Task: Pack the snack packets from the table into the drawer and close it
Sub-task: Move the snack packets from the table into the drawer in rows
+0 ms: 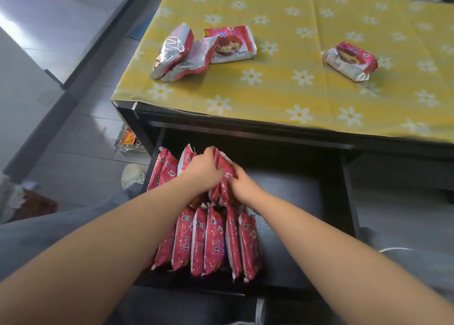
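- Head view, widest thing first: the worktop (307,98) fills the upper right, covered by a yellow cloth printed with white daisies, its dark frame showing along the near edge.
- Below that edge the drawer (348,201) stands pulled out, dark inside, its right half bare.
- A near row of pink snack packets (208,241) stands on edge in the drawer's left half, packed side by side.
- A far row of packets (164,167) stands on edge behind it, toward the back left corner of the drawer.
- Three packets (196,50) lie in a loose, overlapping cluster on the left part of the worktop, silver backs partly showing.
- A single packet (350,60) lies well apart from them on the right part of the worktop.
- Both bare forearms reach in from the bottom and meet over the far row.
- The held packet (226,177) stands upright at the right end of the far row, between the two hands.
- The left hand (204,171) has its fingers curled over the packet's left side, pressing against it.
- The right hand (242,183) has its fingers closed on the packet's right side.
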The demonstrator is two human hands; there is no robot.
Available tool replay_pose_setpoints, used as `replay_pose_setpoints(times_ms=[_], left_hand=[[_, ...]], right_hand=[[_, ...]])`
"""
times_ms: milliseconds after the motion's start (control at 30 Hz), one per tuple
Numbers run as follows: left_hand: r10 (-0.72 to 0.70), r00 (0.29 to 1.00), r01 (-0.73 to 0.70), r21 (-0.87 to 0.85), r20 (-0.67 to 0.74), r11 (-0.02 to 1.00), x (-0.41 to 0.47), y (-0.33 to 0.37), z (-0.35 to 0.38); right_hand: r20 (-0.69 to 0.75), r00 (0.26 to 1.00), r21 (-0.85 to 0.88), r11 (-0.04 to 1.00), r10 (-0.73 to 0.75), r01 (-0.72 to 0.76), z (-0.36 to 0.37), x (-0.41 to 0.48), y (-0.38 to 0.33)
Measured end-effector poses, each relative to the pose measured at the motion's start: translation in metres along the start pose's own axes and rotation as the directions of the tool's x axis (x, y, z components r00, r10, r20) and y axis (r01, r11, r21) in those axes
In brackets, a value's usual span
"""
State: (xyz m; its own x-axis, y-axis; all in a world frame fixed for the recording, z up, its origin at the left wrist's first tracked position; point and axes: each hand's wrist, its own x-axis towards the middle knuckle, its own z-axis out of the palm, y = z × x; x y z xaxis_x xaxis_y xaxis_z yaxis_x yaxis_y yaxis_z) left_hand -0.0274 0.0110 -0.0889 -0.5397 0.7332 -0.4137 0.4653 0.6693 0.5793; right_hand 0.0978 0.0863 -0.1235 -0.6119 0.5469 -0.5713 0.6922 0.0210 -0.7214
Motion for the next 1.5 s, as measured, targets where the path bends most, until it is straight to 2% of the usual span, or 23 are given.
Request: replay_pose_setpoints(times_ms=[100,233,367,500,734,900,1034,1134,1267,1401,1501], left_hand=[[0.010,0.999,-0.007,0.064,-0.039,0.998,0.000,0.000,-0.006],[-0.001,1.000,0.003,0.079,-0.022,0.997,-0.007,0.000,-0.011],[0.108,0.994,-0.105,0.237,-0.002,0.966,-0.015,0.000,-0.014],[0.138,0.990,-0.132,0.330,0.005,0.935,-0.021,-0.001,-0.014],[0.140,0.989,-0.117,0.325,-0.049,0.938,-0.033,-0.003,-0.028],[0.147,0.983,-0.107,0.309,-0.108,0.945,-0.047,0.001,-0.041],[0.177,0.976,-0.135,0.279,-0.129,0.951,-0.058,0.007,-0.047],[0.214,0.963,-0.162,0.285,-0.165,0.945,-0.061,0.014,-0.056],[0.260,0.938,-0.195,0.270,-0.231,0.943,-0.062,0.023,-0.076],[0.293,0.906,-0.229,0.229,-0.307,0.946,-0.054,0.029,-0.097],[0.289,0.887,-0.235,0.186,-0.360,0.954,-0.046,0.034,-0.109]], right_hand=[[0.000,1.000,-0.027,0.999,0.019,-0.019,0.003,0.000,-0.001],[0.066,0.997,-0.039,0.998,-0.037,0.040,0.011,-0.002,-0.009],[0.120,0.988,-0.193,0.979,0.094,-0.070,0.026,-0.006,-0.013],[0.156,0.979,-0.226,0.969,0.133,-0.096,0.026,-0.007,-0.009],[0.009,1.000,-0.220,0.975,0.000,0.002,0.016,-0.012,-0.008],[-0.071,0.996,-0.229,0.973,-0.048,0.031,0.006,-0.025,-0.020],[-0.117,0.982,-0.250,0.961,-0.149,0.116,-0.005,-0.039,-0.032],[-0.141,0.956,-0.307,0.929,-0.258,0.206,-0.015,-0.052,-0.044],[-0.166,0.882,-0.495,0.811,-0.440,0.312,-0.032,-0.063,-0.070],[-0.210,0.748,-0.611,0.682,-0.629,0.402,-0.051,-0.057,-0.106],[-0.309,0.703,-0.534,0.728,-0.641,0.429,-0.065,-0.048,-0.131]])
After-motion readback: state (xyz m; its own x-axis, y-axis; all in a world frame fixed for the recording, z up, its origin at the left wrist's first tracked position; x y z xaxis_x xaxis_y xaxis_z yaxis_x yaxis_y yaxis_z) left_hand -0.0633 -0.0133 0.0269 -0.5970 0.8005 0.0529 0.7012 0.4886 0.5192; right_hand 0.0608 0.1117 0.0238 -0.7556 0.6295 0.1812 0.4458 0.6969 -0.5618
